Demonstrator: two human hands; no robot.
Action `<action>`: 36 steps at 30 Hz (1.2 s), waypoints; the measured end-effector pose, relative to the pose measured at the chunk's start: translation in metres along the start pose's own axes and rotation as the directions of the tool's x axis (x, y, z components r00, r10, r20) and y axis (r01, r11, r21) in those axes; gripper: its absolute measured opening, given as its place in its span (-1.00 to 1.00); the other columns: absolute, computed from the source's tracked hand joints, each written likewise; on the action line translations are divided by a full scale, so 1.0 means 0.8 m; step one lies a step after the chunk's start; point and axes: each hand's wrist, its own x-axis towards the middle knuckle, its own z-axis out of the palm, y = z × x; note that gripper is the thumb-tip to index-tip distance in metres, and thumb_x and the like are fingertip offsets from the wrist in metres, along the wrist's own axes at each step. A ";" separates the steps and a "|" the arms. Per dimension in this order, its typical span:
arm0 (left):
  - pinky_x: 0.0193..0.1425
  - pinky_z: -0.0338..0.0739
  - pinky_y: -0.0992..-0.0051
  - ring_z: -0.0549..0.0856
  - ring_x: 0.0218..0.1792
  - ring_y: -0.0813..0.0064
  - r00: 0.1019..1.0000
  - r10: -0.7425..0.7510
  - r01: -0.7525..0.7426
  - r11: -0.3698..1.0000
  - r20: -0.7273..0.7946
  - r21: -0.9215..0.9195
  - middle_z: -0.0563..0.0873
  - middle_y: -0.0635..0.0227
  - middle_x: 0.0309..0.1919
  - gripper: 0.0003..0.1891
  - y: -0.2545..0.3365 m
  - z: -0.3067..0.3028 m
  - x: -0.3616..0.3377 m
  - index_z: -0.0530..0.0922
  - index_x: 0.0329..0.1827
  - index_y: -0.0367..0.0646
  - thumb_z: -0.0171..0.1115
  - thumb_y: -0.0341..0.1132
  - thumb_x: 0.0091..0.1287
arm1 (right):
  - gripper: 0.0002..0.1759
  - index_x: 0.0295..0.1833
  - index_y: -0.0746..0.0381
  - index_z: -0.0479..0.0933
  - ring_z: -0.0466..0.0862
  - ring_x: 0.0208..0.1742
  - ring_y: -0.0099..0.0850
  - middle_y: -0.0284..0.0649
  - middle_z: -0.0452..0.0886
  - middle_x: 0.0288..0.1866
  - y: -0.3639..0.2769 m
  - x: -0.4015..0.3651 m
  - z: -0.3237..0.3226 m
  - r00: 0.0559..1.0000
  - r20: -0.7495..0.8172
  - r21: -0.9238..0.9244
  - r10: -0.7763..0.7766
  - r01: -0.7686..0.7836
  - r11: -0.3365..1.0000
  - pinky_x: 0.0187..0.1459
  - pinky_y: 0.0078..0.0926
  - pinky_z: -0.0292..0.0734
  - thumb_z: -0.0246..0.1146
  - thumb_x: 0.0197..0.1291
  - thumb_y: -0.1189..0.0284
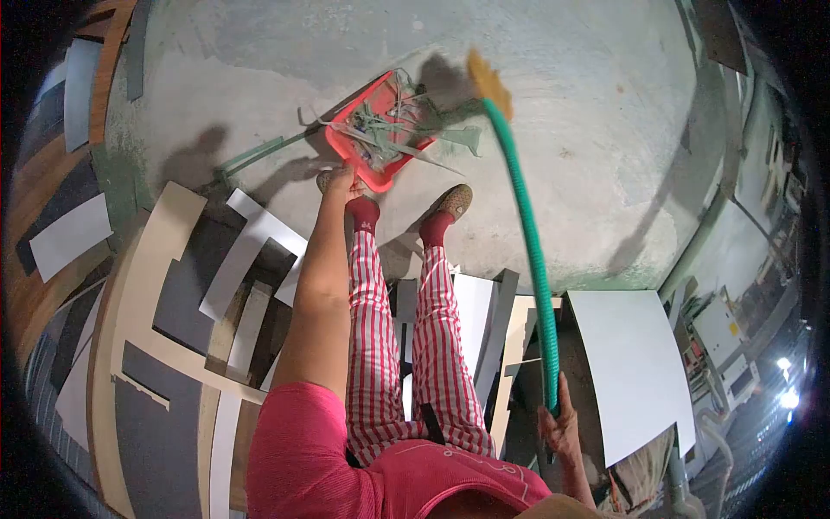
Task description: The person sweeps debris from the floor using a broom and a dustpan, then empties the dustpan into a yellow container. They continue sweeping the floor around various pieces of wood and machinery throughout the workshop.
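My left hand (349,180) grips the near end of a red dustpan (378,177), low over the concrete floor. Green and grey strips and other scraps (376,134) lie in the dustpan, some sticking out past its edges. On the right, my right hand (560,424) is closed around the lower end of the green ribbed handle (526,216) of a broom. The broom's yellow-brown bristle head (489,84) is at the far end, blurred, to the right of the dustpan and apart from it.
Flat white and cream panels and cut pieces (160,251) are stacked at the left. A large white sheet (631,363) lies at the right. A green strip (251,156) is left of the dustpan. Machinery (722,333) stands at the far right.
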 end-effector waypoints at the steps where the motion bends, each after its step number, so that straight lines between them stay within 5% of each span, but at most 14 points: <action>1: -0.41 0.46 0.32 0.40 -0.62 0.50 1.000 -0.004 0.004 1.000 -0.001 -0.019 0.40 0.38 -0.47 -0.78 -0.007 -0.006 0.005 0.31 -0.22 -0.04 -0.02 -0.15 0.18 | -0.30 0.29 0.10 -0.09 0.44 -0.59 -0.54 -0.28 0.46 -0.49 -0.008 0.009 0.001 1.000 0.001 -0.002 0.000 0.000 1.000 -0.56 -0.60 0.36 0.03 0.01 0.44; 3: -0.43 0.45 0.33 0.39 -0.64 0.52 1.000 -0.007 0.007 0.999 -0.006 -0.040 0.40 0.37 -0.48 -0.79 -0.017 -0.013 0.006 0.31 -0.24 -0.03 -0.02 -0.13 0.18 | -0.24 0.31 0.07 -0.19 0.32 -0.71 -0.64 -0.41 0.31 -0.64 -0.035 0.036 0.003 0.998 -0.036 0.260 -0.043 0.051 0.964 -0.70 -0.70 0.24 0.07 0.05 0.34; 6: -0.45 0.43 0.41 0.36 -0.67 0.56 0.999 -0.007 0.004 0.998 -0.034 -0.063 0.40 0.42 -0.52 -0.80 -0.032 -0.019 0.005 0.32 -0.27 0.03 -0.07 -0.08 0.20 | -0.21 0.31 0.06 -0.24 0.33 -0.71 -0.61 -0.40 0.28 -0.64 -0.060 0.078 0.004 0.998 0.037 0.402 -0.043 0.024 0.915 -0.72 -0.69 0.27 0.07 0.05 0.30; 13: -0.40 0.45 0.37 0.36 -0.67 0.57 0.999 -0.010 0.006 0.996 -0.041 -0.094 0.40 0.47 -0.57 -0.77 -0.045 -0.016 0.018 0.35 -0.26 0.06 -0.07 -0.03 0.20 | -0.26 0.31 -0.07 -0.18 0.31 -0.67 -0.61 -0.38 0.30 -0.58 -0.038 0.066 0.041 0.937 0.322 0.444 -0.137 -0.022 0.896 -0.65 -0.64 0.29 -0.01 0.07 0.58; 19: -0.32 0.45 0.30 0.37 -0.65 0.55 1.000 -0.013 0.014 0.991 0.007 -0.132 0.39 0.48 -0.62 -0.77 -0.053 -0.028 0.029 0.35 -0.29 0.03 -0.09 -0.04 0.22 | -0.26 0.31 0.00 -0.14 0.30 -0.62 -0.69 -0.42 0.31 -0.50 -0.044 0.018 0.058 0.842 0.538 0.282 -0.019 -0.158 0.946 -0.59 -0.74 0.27 0.06 0.05 0.56; 21: -0.32 0.49 0.28 0.38 -0.68 0.55 1.000 0.020 -0.016 0.974 0.019 -0.225 0.37 0.45 -0.66 -0.76 -0.057 -0.029 0.028 0.35 -0.39 -0.05 -0.13 -0.10 0.26 | -0.30 0.29 0.02 -0.06 0.31 -0.54 -0.64 -0.36 0.39 -0.32 -0.023 -0.007 0.060 0.840 0.530 0.318 -0.117 -0.069 0.945 -0.51 -0.68 0.29 0.07 0.05 0.54; 22: -0.30 0.49 0.26 0.41 -0.65 0.52 0.992 0.038 -0.007 0.969 0.124 -0.248 0.42 0.41 -0.62 -0.76 -0.060 -0.034 0.028 0.36 -0.40 -0.06 -0.11 -0.10 0.25 | -0.28 0.29 0.05 -0.05 0.38 -0.51 -0.60 -0.33 0.43 -0.26 -0.021 -0.013 0.056 0.841 0.541 0.128 -0.016 -0.064 0.990 -0.45 -0.63 0.34 0.10 0.02 0.54; 25: -0.22 0.42 0.32 0.39 -0.61 0.50 0.992 0.025 0.033 0.893 0.124 -0.449 0.45 0.42 -0.55 -0.84 -0.081 -0.030 0.018 0.37 -0.34 -0.06 -0.12 -0.20 0.24 | -0.28 0.28 0.06 -0.04 0.44 -0.46 -0.56 -0.25 0.47 -0.26 -0.037 -0.033 0.036 0.886 0.463 0.107 0.019 -0.078 0.991 -0.38 -0.59 0.38 0.12 0.00 0.53; 26: -0.20 0.42 0.32 0.41 -0.59 0.48 0.997 0.000 0.036 0.881 0.076 -0.472 0.47 0.39 -0.49 -0.83 -0.089 -0.025 0.010 0.37 -0.31 -0.09 -0.11 -0.21 0.24 | -0.26 0.28 0.05 -0.03 0.53 -0.33 -0.50 -0.14 0.49 -0.15 -0.029 -0.029 0.030 0.917 0.394 -0.145 0.062 -0.004 0.989 -0.29 -0.60 0.40 0.13 -0.02 0.54; 29: -0.20 0.42 0.34 0.41 -0.59 0.46 0.996 0.045 0.012 0.795 0.079 -0.606 0.48 0.38 -0.48 -0.83 -0.115 -0.016 -0.007 0.37 -0.29 -0.10 -0.09 -0.21 0.23 | -0.24 0.28 0.03 -0.04 0.38 0.07 -0.45 -0.05 0.25 0.17 -0.035 -0.002 0.004 0.963 0.268 -0.102 -0.004 0.032 0.994 -0.10 -0.67 0.32 0.12 -0.05 0.57; 31: -0.22 0.43 0.34 0.42 -0.59 0.45 0.998 0.036 0.007 0.781 0.055 -0.624 0.49 0.36 -0.47 -0.84 -0.125 -0.013 -0.012 0.38 -0.27 -0.08 -0.09 -0.22 0.23 | -0.23 0.30 0.03 -0.10 0.33 -0.63 -0.67 -0.42 0.42 -0.59 -0.047 0.040 -0.007 0.938 0.160 -0.235 -0.308 0.339 0.911 -0.60 -0.69 0.27 -0.04 -0.07 0.65; 33: -0.20 0.44 0.34 0.43 -0.58 0.44 0.987 0.036 0.080 0.730 0.155 -0.679 0.49 0.35 -0.45 -0.83 -0.141 -0.019 0.003 0.37 -0.25 -0.05 -0.09 -0.19 0.23 | -0.26 0.30 0.04 -0.10 0.36 -0.65 -0.61 -0.32 0.44 -0.62 -0.089 0.081 -0.015 0.921 0.113 -0.284 -0.373 0.389 0.876 -0.62 -0.64 0.28 -0.04 -0.03 0.62; 34: -0.16 0.44 0.33 0.44 -0.56 0.44 0.971 0.154 -0.009 0.785 0.181 -0.620 0.49 0.34 -0.41 -0.79 -0.153 -0.022 0.020 0.35 -0.19 -0.02 -0.09 -0.14 0.24 | -0.27 0.30 0.03 -0.11 0.38 -0.66 -0.58 -0.28 0.43 -0.63 -0.114 0.103 -0.016 0.931 0.110 -0.318 -0.347 0.364 0.876 -0.62 -0.59 0.30 -0.03 -0.02 0.60; 36: -0.15 0.43 0.33 0.44 -0.56 0.44 0.984 0.105 0.013 0.762 0.144 -0.648 0.49 0.34 -0.41 -0.78 -0.147 -0.019 0.011 0.33 -0.17 -0.02 -0.09 -0.12 0.23 | -0.27 0.30 0.03 -0.11 0.39 -0.67 -0.54 -0.24 0.42 -0.64 -0.152 0.134 -0.010 0.939 0.113 -0.353 -0.325 0.344 0.870 -0.62 -0.54 0.32 -0.01 0.00 0.58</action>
